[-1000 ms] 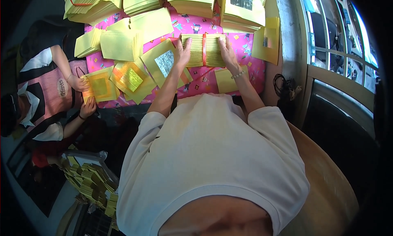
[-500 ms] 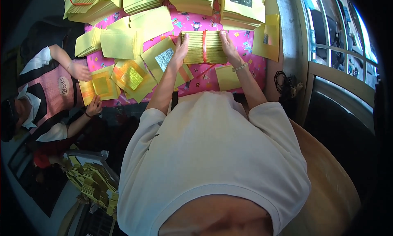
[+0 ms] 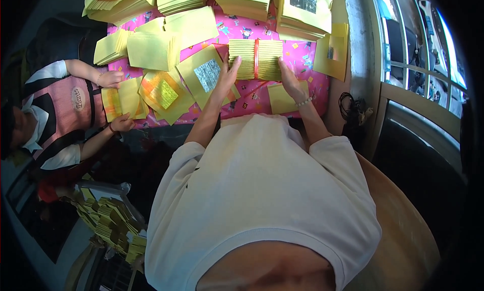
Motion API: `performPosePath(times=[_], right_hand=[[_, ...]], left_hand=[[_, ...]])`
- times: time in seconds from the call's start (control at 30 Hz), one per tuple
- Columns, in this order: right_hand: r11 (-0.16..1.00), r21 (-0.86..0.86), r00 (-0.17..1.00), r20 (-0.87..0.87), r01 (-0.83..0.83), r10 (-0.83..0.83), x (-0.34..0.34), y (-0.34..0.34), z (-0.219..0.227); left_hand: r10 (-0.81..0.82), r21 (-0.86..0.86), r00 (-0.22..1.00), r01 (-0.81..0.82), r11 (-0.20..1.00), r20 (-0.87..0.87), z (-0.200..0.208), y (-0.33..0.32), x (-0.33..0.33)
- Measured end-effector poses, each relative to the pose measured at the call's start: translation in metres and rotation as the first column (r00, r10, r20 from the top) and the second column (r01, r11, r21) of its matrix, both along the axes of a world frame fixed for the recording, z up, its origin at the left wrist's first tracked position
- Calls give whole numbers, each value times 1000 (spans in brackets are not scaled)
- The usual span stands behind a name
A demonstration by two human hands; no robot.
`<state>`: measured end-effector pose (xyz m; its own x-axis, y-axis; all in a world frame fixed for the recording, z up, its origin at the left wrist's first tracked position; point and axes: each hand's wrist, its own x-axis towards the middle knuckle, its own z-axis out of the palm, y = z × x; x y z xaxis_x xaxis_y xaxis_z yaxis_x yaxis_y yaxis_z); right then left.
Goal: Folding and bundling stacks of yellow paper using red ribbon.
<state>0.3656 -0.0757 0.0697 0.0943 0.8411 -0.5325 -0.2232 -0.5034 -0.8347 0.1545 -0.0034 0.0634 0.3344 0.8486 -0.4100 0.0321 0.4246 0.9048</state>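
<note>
Bracketing red-banded yellow folded-paper bundle (image 3: 247, 59), long axis L–R: L hand (image 3: 227, 79) left end, R hand (image 3: 291, 80) right; clamped or loose, can't tell.

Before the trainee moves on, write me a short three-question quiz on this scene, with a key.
1. True or false: a red band crosses the bundle near the wearer's hands.
2. Choose one. The wearer's pale bead bracelet is on:
A) the left wrist
B) the right wrist
C) both wrists
3. Fill in: the patterned cloth under the yellow papers is mainly ____.

Key:
1. True.
2. B, just below the right hand.
3. Pink.
</note>
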Motion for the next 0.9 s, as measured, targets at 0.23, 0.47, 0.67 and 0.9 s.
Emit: performPosePath(times=[0.23,0.47,0.67,0.9], right_hand=[[997,-70,993,-113,24,-32,4,6,9],[993,-71,996,3,94,-94,7,10,-6],[997,-71,923,385,38,-8,1,8,20],[997,-1,906,417,81,-73,-1,2,7]], left_hand=[[40,-66,995,-34,997,92,-19,-1,-8],[94,-10,985,-97,995,-145,-20,-3,-4],[83,101,937,-52,994,-338,0,-5,3],[40,62,924,-18,998,-379,-5,-4,0]])
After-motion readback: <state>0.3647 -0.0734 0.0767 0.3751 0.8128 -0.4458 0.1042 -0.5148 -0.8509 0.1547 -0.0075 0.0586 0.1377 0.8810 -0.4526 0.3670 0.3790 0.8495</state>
